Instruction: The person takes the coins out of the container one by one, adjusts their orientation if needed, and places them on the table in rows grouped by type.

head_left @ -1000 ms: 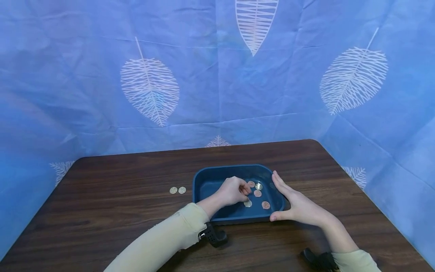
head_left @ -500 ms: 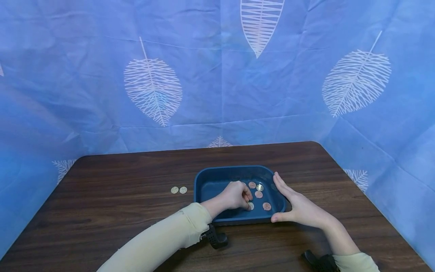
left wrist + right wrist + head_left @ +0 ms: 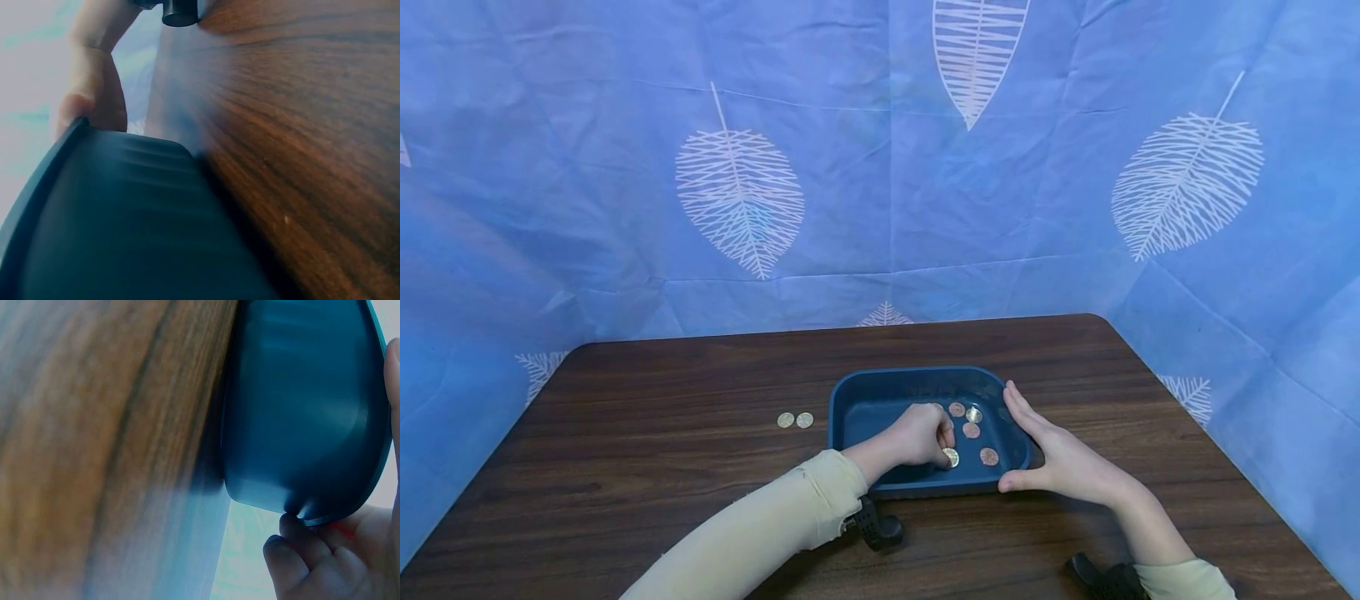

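A blue tray (image 3: 865, 483) stands on the table with several gold-coloured and copper-coloured coins on its floor. My left hand (image 3: 917, 433) reaches inside over the near wall, thumb and finger pinching a gold-coloured coin (image 3: 952, 456). A copper coin (image 3: 988, 457) lies just to the right of that. My right hand (image 3: 1063, 458) holds the tray's right end, thumb at the near corner and fingers along the far one. In the right wrist view, fingertips (image 3: 297, 544) curl at the tray's end wall. The left wrist view shows the tray's outer side (image 3: 137, 212); the left hand is out of sight there.
Two gold-coloured coins (image 3: 786, 420) lie side by side on the dark wooden table (image 3: 647, 467), left of the tray. A blue cloth (image 3: 850, 192) with white leaf prints hangs behind the table. A black wrist camera (image 3: 878, 529) sits below the left sleeve.
My left hand has lowered toward the tray's near side, its fingers closing on the gold-coloured coin, which has shifted slightly. The right hand keeps its hold on the tray.
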The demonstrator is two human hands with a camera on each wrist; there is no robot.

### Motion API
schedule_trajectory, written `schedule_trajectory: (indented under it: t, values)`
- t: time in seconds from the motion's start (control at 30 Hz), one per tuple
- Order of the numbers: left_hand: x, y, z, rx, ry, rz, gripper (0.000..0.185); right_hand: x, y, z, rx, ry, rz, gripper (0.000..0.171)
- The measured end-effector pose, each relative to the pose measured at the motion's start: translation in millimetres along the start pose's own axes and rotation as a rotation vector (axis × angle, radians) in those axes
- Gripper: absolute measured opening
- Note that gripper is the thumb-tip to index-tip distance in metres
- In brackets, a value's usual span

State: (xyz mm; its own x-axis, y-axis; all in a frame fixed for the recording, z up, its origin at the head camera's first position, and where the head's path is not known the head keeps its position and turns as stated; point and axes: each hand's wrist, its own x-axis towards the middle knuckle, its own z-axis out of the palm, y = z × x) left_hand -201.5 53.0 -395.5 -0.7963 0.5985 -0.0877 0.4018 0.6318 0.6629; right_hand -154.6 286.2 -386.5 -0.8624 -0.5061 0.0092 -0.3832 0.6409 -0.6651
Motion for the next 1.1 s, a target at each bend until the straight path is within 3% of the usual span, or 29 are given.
schedule_trajectory:
  t: [0.27,0.53,0.77,0.93,1.1]
  values:
    - [-2.6,-0.4,-4.4,-0.112,0.037,-0.002,0.013,0,1,0,0.013,0.005,0.012,0.11]
    - [-6.5,0.0,-8.8,-0.182,0.038,0.062,0.011,0,1,1,0.017,-0.002,0.002,0.11]
    - [-8.0,-1.8,-12.0,-0.353,0.058,0.037,0.007,-2,2,1,0.036,-0.007,0.012,0.109]
    - [-14.5,0.5,-22.0,-0.436,0.1,0.05,0.004,-1,-1,1,0.035,-0.015,0.013,0.108]
    - [-26.1,-2.9,-40.3,-0.432,0.121,0.098,0.004,-1,-2,-1,0.026,-0.009,0.02,0.109]
